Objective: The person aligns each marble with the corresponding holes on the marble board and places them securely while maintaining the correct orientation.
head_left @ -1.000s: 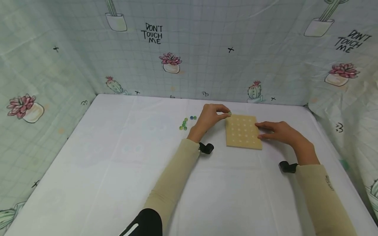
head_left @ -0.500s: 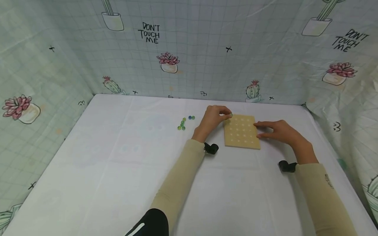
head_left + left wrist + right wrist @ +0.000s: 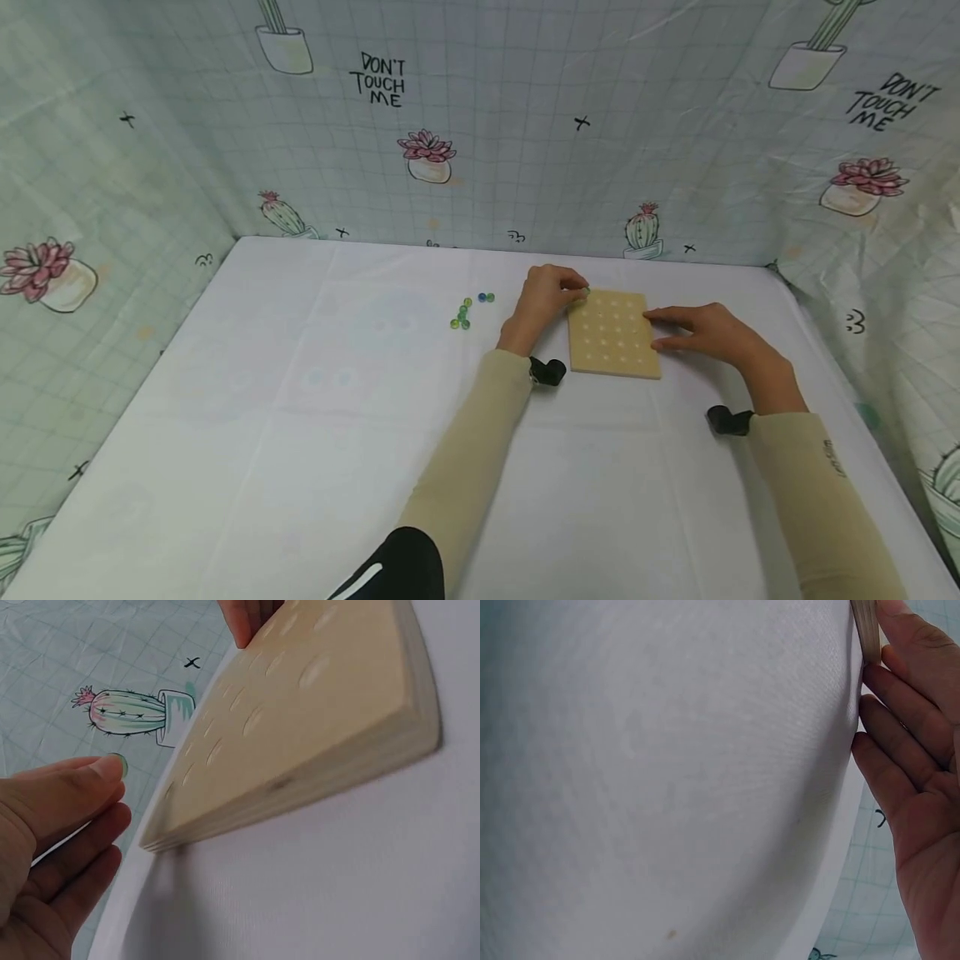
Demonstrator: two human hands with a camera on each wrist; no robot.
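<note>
A square wooden board (image 3: 614, 360) with rows of shallow round hollows lies flat on the white table. At its far left corner my left hand (image 3: 542, 302) pinches a small green glass marble (image 3: 123, 764) between thumb and fingertips. In the left wrist view the marble is mostly hidden behind the thumb and sits just off the board's corner. My right hand (image 3: 701, 333) rests at the board's right edge, thumb and forefinger touching it. The right wrist view shows its other fingers (image 3: 900, 727) extended down to the table beside the board edge (image 3: 867, 630).
Left of the board, several green and yellowish marbles (image 3: 462, 314) lie in a loose group on the table (image 3: 337, 467), with a blue marble (image 3: 482, 297) and a green one just behind. A printed cloth curtain (image 3: 510, 167) hangs along the back and sides.
The left forearm and wrist have swung to the right, while the pinching fingertips stay near the board's far left corner. The right hand keeps its place at the edge.
</note>
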